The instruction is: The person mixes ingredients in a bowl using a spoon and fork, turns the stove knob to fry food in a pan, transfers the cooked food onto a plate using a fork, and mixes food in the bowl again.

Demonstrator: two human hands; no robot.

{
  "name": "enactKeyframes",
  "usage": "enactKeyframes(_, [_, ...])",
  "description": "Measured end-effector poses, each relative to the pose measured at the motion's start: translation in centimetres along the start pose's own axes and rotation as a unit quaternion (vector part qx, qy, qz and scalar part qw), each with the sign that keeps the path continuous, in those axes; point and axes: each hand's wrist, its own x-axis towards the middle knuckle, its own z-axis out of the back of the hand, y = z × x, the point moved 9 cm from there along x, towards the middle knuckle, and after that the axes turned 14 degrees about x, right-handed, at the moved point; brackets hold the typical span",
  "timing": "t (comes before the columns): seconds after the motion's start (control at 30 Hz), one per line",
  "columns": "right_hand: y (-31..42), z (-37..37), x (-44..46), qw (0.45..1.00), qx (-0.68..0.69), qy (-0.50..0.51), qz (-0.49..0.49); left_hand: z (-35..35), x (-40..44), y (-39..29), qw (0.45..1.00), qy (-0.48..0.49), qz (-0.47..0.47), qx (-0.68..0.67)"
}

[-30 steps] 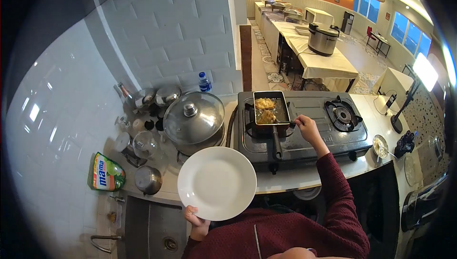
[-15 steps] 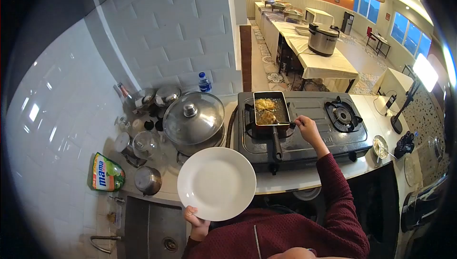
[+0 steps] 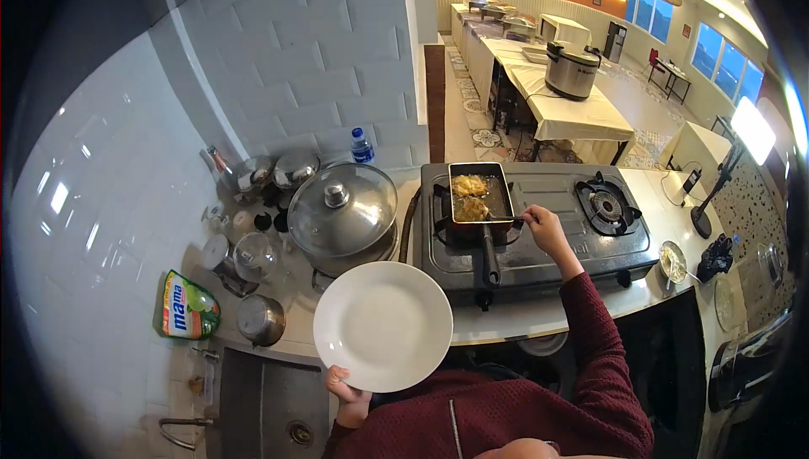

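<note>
My left hand (image 3: 348, 393) grips the rim of a white plate (image 3: 383, 324), which has nothing on it and is held over the counter's front edge. My right hand (image 3: 543, 228) is closed on the handle of a thin dark utensil (image 3: 506, 218); whether it is a spoon or a fork I cannot tell. Its tip reaches into a small rectangular frying pan (image 3: 500, 196) and touches the nearer of two browned fritters (image 3: 469, 209). The farther fritter (image 3: 468, 185) lies in bubbling oil. The pan's black handle points toward me.
The pan sits on the left burner of a black gas stove (image 3: 548, 248). To the left stand a large lidded pot (image 3: 341, 219), glassware and a steel cup (image 3: 261, 321). A green refill pouch (image 3: 190, 306) leans by the sink (image 3: 274, 400). At right is a small bowl (image 3: 673, 263).
The nearer fritter and the utensil tip have shifted very slightly in the pan. The plate and both hands are almost where they were.
</note>
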Motion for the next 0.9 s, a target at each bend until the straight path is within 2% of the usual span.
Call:
enactKeyframes(0.17, [0.3,0.1,0.0,1.000,-0.001,0.000,0.004,0.3,0.0,-0.1,0.999,-0.018,0.004,0.032])
enactKeyframes(0.27, [0.2,0.1,0.1,1.000,0.010,-0.005,0.016,-1.9,-0.4,-0.9,1.000,-0.002,0.000,0.006])
enactKeyframes(0.53, [0.1,0.2,0.3,1.000,0.003,-0.015,0.017,-0.5,0.4,0.0,1.000,0.007,0.002,0.003])
enactKeyframes(0.63, [-0.8,0.4,0.7,0.999,-0.011,-0.023,-0.040,-1.8,0.6,-0.4,1.000,0.017,0.001,-0.003])
enactKeyframes(0.77, [-1.7,0.8,1.3,0.996,0.003,-0.037,-0.077,-3.0,1.8,0.1,0.999,0.039,-0.014,-0.010])
enactKeyframes(0.9, [-2.0,1.0,1.5,0.993,0.022,-0.045,-0.103,-3.6,4.4,2.4,0.996,0.081,0.011,-0.035])
